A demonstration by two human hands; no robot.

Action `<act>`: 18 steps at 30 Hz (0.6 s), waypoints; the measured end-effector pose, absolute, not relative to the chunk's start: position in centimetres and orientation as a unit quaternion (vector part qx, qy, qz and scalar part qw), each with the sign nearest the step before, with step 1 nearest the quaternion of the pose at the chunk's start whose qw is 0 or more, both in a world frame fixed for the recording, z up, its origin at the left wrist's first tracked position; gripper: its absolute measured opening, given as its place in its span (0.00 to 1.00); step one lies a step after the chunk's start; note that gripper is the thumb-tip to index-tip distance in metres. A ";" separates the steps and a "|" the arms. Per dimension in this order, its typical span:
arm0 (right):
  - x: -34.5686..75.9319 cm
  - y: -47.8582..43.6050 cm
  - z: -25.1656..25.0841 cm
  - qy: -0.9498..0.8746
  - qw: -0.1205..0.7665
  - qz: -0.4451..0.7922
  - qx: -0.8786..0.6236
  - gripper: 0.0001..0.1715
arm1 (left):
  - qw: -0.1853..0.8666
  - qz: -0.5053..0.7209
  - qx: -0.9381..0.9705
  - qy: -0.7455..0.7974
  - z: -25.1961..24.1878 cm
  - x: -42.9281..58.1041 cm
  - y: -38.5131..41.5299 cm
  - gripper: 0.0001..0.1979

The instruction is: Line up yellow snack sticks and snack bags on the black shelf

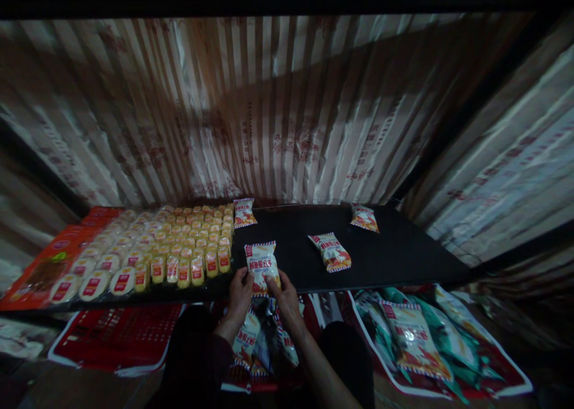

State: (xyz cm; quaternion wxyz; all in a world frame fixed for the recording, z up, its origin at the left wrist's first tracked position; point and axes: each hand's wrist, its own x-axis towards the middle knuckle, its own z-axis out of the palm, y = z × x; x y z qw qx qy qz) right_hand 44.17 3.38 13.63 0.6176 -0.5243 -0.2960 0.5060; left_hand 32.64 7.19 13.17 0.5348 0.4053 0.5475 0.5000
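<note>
Both hands grip one white and orange snack bag point(261, 265) near the front edge of the black shelf point(289, 232). My left hand point(241, 290) is closed on its lower left side, and my right hand point(283, 295) on its lower right, thumb on the front. Three similar bags lie on the shelf: one at the back point(244, 213) beside the rows of small cakes, one right of centre point(332, 252) and one at the back right point(365, 217). Below my hands, more snack bags point(246, 337) sit in a basket, partly hidden by my arms.
Rows of yellow wrapped cakes point(192, 247) and round white packets point(105, 265) fill the shelf's left, beside orange packets point(54, 253). A red basket point(116, 337) is below left; another basket point(506, 382) with green and white bags is below right. Striped sheeting point(287, 116) hangs behind.
</note>
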 end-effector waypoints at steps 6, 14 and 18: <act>43.8 3.8 13.9 -0.297 0.619 0.503 -0.525 0.33 | 0.529 0.501 0.405 0.553 13.5 32.4 7.6 0.14; 43.8 4.8 14.2 -0.286 0.626 0.508 -0.518 0.33 | 0.486 0.506 0.430 0.569 13.4 32.9 8.3 0.14; 43.8 5.2 14.6 -0.278 0.626 0.509 -0.521 0.34 | 0.443 0.491 0.449 0.601 12.9 33.2 8.6 0.16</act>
